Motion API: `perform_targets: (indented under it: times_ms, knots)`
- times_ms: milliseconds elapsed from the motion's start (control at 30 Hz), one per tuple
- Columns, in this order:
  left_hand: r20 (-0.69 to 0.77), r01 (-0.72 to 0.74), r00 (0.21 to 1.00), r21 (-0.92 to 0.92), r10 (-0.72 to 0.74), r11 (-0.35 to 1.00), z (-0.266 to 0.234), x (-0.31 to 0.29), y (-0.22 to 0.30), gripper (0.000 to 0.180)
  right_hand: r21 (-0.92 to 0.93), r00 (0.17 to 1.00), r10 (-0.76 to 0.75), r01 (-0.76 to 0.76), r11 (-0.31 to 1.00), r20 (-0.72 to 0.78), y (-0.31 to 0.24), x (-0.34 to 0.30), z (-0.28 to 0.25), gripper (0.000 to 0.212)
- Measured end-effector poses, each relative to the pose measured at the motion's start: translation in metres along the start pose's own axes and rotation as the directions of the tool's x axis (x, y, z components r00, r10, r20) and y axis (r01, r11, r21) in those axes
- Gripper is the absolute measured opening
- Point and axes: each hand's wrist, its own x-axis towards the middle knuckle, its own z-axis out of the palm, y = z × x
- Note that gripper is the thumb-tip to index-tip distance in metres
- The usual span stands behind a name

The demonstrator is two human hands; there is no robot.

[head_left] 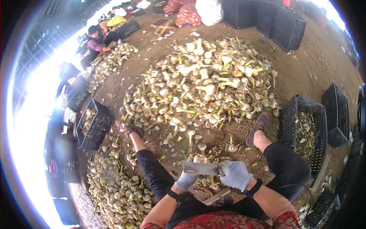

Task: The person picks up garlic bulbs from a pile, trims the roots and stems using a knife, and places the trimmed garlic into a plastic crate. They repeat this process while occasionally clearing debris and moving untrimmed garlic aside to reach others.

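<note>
My right hand [234, 176], in a pale glove, is closed around the handle of a broad-bladed knife [200, 168]. Its grey blade points left and crosses in front of my left hand [185, 180], also gloved. The left fingers are curled and partly covered by the blade. A garlic bulb [200, 158] shows just beyond the blade, seemingly in the left hand's grip; its stem is mostly hidden. Between my feet, loose garlic [231, 146] and trimmed scraps lie on the dirt floor.
A large garlic heap [206, 84] spreads ahead, another pile [118, 191] at my left. A black crate [93, 124] with garlic stands left; one with scraps [305, 131] stands right. More crates [282, 28] and filled sacks [188, 15] are behind. Another person [97, 42] sits far left.
</note>
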Motion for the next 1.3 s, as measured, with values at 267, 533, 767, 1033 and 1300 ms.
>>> perform_targets:
  times_ms: [267,533,767,1033,1300]
  knots:
    - [0.205,0.224,0.974,-0.859,-0.093,0.460,-0.002,-0.054,0.014,0.049,-0.054,0.997,-0.069,0.071,0.996,0.047,-0.064,-0.021,0.020,0.025]
    - [0.347,0.344,0.922,-0.938,0.171,0.049,0.024,-0.086,0.044,0.071,-0.072,0.988,-0.127,0.134,0.988,0.088,-0.070,-0.025,0.025,0.024]
    - [-0.124,-0.227,0.947,0.398,0.297,0.889,0.065,-0.143,0.152,0.043,-0.406,0.954,0.122,-0.001,0.914,0.274,0.043,-0.019,0.031,0.019]
    - [-0.214,-0.180,0.962,-0.045,0.166,0.983,0.041,-0.128,0.152,0.060,0.210,0.979,0.204,-0.203,0.956,0.019,-0.063,-0.007,-0.023,0.029]
    - [0.004,0.114,0.988,-0.699,-0.155,0.706,0.036,-0.113,0.126,0.047,-0.003,0.962,-0.265,0.265,0.964,-0.073,-0.104,-0.034,-0.011,0.019]
